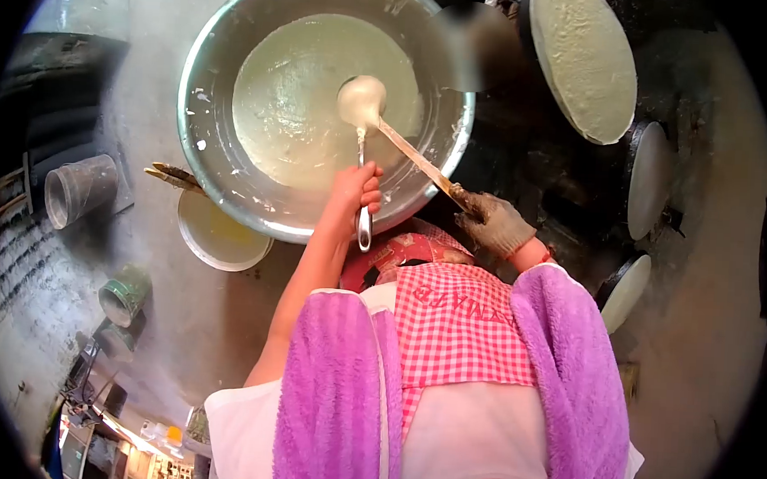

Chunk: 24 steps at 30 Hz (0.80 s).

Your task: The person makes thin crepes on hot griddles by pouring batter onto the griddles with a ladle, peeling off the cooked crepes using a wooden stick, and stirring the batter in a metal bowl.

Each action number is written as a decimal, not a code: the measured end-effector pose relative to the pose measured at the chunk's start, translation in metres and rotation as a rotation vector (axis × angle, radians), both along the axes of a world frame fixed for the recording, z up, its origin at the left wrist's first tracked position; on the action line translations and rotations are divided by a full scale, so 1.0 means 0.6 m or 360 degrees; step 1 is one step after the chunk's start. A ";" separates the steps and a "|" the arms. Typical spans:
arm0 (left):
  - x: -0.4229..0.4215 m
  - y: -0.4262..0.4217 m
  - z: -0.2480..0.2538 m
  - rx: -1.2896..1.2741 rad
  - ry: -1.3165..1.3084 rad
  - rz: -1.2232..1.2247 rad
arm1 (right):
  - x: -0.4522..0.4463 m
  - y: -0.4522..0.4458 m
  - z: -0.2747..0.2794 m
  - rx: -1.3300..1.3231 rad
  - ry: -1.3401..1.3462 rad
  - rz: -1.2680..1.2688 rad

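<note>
Metal gleams in our head view: our bare left hand (357, 190) wraps around the handle of a ladle (361, 100), its coated bowl above the pale liquid (291, 104) inside a wide basin (211, 83). Our gloved right hand (495, 225) grips a long stick (415, 160), its far end touching or merely overlapping the ladle; we cannot tell which. A tilted ladle or a knock from the stick could splash us.

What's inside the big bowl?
Pale liquid. Two tools cover a bit of it. The liquid hides the bottom of the bowl, so anything down there can't be seen.
</note>
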<state>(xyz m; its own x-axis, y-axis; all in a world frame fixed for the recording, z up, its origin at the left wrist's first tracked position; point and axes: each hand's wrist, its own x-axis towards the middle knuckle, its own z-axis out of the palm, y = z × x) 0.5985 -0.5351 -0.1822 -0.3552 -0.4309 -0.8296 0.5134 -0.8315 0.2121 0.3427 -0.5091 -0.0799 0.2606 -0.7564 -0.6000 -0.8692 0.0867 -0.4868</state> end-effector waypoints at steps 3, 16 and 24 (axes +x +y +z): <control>-0.025 0.020 0.086 -0.0161 0.0053 0.0208 | -0.027 0.021 0.034 -0.0091 0.0021 0.0043; -0.028 0.068 0.552 -0.1436 0.0002 0.0737 | -0.069 -0.043 0.303 0.0416 -0.2303 -0.0259; 0.019 0.126 0.492 -0.0492 0.1418 0.0758 | -0.071 -0.027 0.115 0.1268 -0.2537 -0.0325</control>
